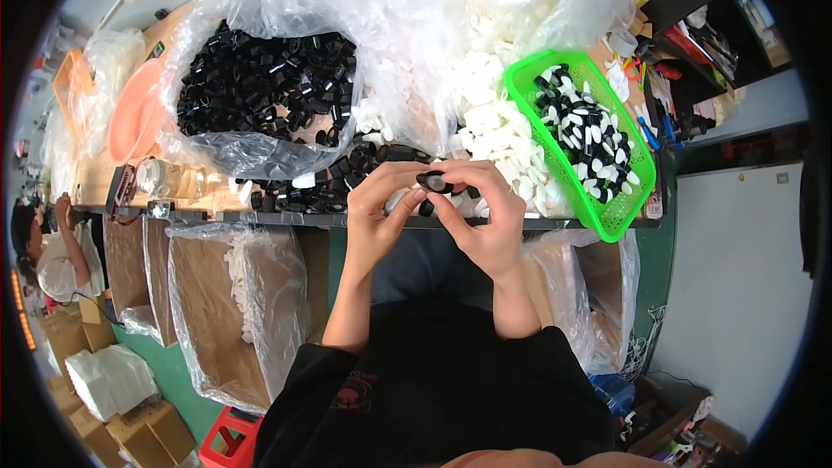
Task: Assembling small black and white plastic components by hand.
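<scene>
Above the bench edge, both hands' grip — left hand [374, 212], right hand [482, 208] — on a half-hidden black cap [432, 181]

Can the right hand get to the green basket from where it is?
Probably yes. The right hand is busy pinching a small black part, but the green basket sits just beside it, open-topped, with nothing between.

Green floor [178, 381], white wall [737, 295] at right, dark shelf [693, 0], cardboard boxes [113, 433] stacked.
</scene>
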The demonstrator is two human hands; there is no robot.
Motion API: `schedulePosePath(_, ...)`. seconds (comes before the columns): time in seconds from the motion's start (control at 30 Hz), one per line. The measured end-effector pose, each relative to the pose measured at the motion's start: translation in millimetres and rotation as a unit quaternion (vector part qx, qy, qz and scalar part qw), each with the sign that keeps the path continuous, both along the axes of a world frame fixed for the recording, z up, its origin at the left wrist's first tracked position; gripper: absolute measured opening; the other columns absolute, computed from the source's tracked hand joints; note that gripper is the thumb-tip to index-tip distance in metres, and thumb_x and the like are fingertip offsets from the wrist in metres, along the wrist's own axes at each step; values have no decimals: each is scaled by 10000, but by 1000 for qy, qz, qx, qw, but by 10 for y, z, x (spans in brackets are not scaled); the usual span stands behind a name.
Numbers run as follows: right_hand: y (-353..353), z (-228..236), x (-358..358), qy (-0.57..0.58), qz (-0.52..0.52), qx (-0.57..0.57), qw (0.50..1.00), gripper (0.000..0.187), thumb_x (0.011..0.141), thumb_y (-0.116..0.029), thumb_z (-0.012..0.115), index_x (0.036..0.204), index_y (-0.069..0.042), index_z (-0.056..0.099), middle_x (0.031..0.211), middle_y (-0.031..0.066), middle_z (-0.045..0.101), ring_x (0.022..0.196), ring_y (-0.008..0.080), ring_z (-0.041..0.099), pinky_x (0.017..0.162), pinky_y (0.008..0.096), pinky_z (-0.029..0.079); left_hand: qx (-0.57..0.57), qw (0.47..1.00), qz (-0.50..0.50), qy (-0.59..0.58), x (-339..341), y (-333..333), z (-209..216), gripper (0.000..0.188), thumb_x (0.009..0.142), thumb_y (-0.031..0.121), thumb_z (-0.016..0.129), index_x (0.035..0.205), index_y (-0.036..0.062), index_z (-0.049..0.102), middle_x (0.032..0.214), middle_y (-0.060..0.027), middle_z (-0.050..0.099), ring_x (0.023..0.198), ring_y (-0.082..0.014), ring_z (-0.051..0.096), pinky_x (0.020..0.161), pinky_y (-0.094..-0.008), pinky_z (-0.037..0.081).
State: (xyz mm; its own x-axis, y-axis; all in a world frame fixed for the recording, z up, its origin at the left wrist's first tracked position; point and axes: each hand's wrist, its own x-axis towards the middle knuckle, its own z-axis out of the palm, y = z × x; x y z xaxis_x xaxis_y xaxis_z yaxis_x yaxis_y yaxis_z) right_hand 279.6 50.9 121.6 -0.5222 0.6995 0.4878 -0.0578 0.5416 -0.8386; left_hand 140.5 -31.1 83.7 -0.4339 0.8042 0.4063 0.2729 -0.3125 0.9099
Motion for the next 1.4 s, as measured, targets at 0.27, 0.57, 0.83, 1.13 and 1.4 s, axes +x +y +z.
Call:
schedulePosePath(0.27,47,108,20,-29,-7,136,990,242,750,30,783,959,-34,678,1026,98,718,899,246,689,770,316,547,54,996,5,-68,54,59,-36,191,836,-26,701,1027,-28,703,1041,-134,704,983,-250,661,874,-328,510)
schedulePosePath(0.57,-80,-300,173,-81,58,-39,994,186,799,-3,773,966,-4,690,1039,104,698,850,188,700,733,284,561,-24,982,-58,-179,55,-201,-190,182,897,-34,620,1068,-47,679,1064,-144,668,994,-199,641,878,-310,507)
schedulePosePath(0.83,295,-580,-183,-142,150,-167,964,154,906,-33,674,1055,-16,641,929,52,694,818,124,664,772,267,524,-112,969,42,-215,-192,-363,-460,179,965,44,624,1129,-20,656,1006,-19,681,882,-71,604,783,-220,481)
schedulePosePath(1.13,841,-749,-227,-226,10,-36,973,99,931,-82,624,960,11,641,816,162,659,647,272,609,628,349,483,-127,961,160,-184,-559,-349,-483,230,1044,155,511,1149,-9,634,971,-36,649,854,-97,622,774,-225,484)
schedulePosePath(1.4,548,-844,108,-276,-14,6,961,83,897,-68,638,948,-5,656,877,138,673,723,318,614,659,375,484,-122,969,111,-183,-371,-322,-477,279,906,-2,693,1183,-11,660,1010,-6,607,872,-57,552,778,-181,447)
